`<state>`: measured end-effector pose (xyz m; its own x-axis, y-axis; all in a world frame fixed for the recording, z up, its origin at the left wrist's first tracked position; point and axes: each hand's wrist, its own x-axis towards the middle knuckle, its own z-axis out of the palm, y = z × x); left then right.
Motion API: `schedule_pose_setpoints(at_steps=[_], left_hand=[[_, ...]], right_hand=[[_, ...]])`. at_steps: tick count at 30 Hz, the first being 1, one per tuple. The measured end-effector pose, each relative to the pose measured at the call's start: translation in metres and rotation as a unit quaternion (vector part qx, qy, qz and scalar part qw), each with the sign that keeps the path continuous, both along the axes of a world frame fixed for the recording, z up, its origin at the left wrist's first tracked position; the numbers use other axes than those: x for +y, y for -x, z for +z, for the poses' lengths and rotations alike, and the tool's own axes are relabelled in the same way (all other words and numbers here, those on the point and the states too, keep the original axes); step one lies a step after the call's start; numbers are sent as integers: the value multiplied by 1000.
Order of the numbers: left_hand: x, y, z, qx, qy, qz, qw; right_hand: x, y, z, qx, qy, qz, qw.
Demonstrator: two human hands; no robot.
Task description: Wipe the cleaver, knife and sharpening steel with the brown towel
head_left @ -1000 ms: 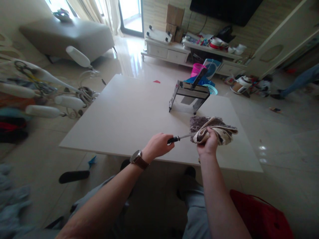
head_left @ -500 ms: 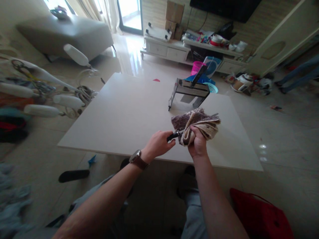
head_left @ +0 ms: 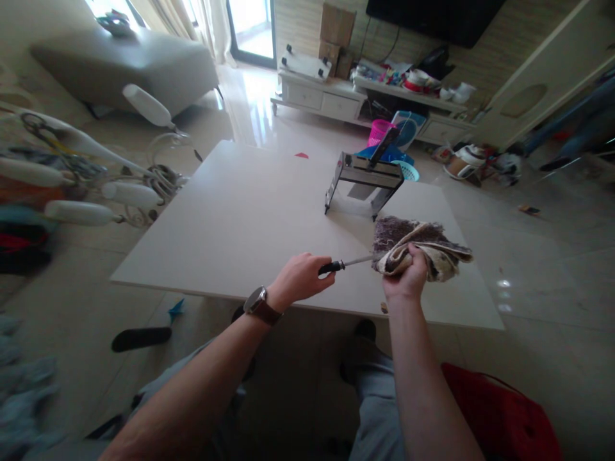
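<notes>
My left hand (head_left: 302,277), wearing a wristwatch (head_left: 259,302), is closed around the black handle of a sharpening steel (head_left: 359,260). Its thin grey shaft points right, and the far end is hidden in a folded cloth (head_left: 432,251), shaggy brown on one face and cream on the other. My right hand (head_left: 408,275) grips that cloth from below, thumb on top. Both hands are above the front part of a white table (head_left: 230,224). Beyond the cloth stands a clear-sided knife holder (head_left: 365,176) with a black-handled knife (head_left: 383,147) in it, its wide blade showing through.
A small red piece (head_left: 302,155) lies near the table's far edge. Chandelier parts (head_left: 129,192) fill the floor at left. A red bag (head_left: 500,410) is at lower right. Beyond the table are a pink basket (head_left: 379,131) and a white TV cabinet (head_left: 317,96).
My right hand and the cloth have slid right, away from my left hand, baring more of the shaft. The tip that poked out beyond the cloth is now covered. My left hand shifted slightly left.
</notes>
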<state>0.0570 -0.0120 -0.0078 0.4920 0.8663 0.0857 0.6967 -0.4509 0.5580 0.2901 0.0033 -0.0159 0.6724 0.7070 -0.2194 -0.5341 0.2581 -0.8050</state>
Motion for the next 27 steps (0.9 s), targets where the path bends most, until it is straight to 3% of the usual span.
schedule_pose_setpoints(at_steps=[12, 18, 22, 27], left_hand=[[2, -1, 1, -46, 27, 7, 999], [8, 9, 4, -43, 9, -24, 999], [12, 17, 0, -13, -21, -5, 1000], [13, 20, -3, -1, -33, 12, 999]], right_hand=[[-10, 57, 8, -33, 15, 164, 986], [-5, 43, 11, -6, -17, 80, 997], [-2, 24, 8, -8, -23, 13, 1000], [-2, 8, -2, -53, -35, -17, 998]])
